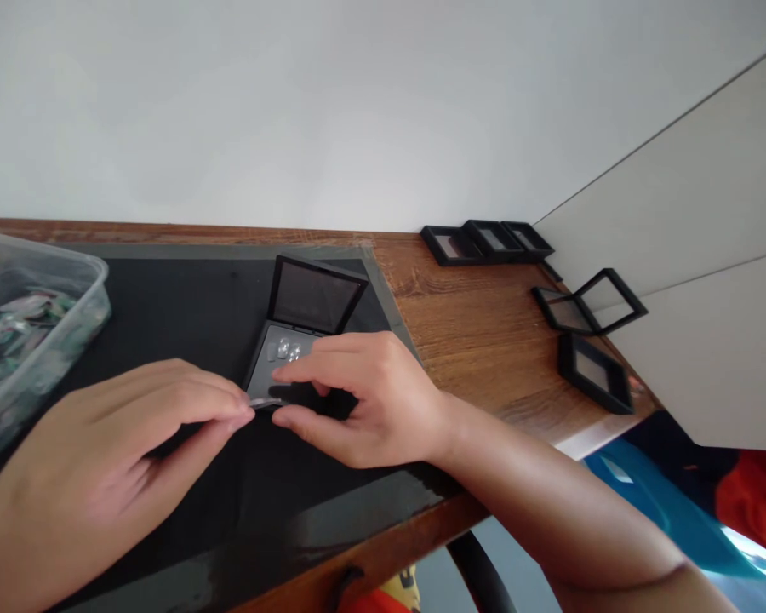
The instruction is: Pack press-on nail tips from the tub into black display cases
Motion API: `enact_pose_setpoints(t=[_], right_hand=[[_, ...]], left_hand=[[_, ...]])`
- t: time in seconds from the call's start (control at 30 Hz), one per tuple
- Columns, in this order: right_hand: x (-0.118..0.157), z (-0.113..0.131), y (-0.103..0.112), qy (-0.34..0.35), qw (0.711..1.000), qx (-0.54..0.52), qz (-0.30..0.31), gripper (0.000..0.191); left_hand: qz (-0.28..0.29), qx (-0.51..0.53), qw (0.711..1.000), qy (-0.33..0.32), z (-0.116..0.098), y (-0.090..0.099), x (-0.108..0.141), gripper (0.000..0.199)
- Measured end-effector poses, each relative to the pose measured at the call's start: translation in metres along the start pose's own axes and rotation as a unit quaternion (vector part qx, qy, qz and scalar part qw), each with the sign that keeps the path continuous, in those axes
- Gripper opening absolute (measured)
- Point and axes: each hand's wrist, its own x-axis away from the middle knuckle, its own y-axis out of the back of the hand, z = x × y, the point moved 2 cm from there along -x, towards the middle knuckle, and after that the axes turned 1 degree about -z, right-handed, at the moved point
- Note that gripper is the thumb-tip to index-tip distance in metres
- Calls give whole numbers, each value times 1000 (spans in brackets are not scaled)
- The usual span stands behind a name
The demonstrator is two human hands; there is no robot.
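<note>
A small black case (pixel 255 372) stands open on the dark mat, its framed lid (pixel 316 295) tilted up at the back. Several small clear pieces (pixel 289 348) lie on its grey inner surface. My left hand (pixel 146 426) is at the case's front left corner, thumb and forefinger pinched on a thin silvery piece (pixel 265 403). My right hand (pixel 376 400) reaches over the case from the right, forefinger over the grey surface and thumb apart from it, near the thin piece's other end. Nothing shows between those fingers.
At the left a clear plastic tub (pixel 89 285) holds many small wrapped pieces. Three black cases (pixel 487 242) line the wall at the back right. An open case (pixel 591 305) and another black case (pixel 593 375) stand farther right. The wooden table edge (pixel 383 553) runs along the front.
</note>
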Motion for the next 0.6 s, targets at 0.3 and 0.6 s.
enact_pose_setpoints(t=[0.3,0.6], right_hand=[[-1,2,-6,30,998,-63,-12,11],[-1,-4,0,98,988,84,-86,14]], left_hand=[[-29,2,998,-61,-5,-7,5,14],[-55,-2,998,-27,4,-14,2,6]])
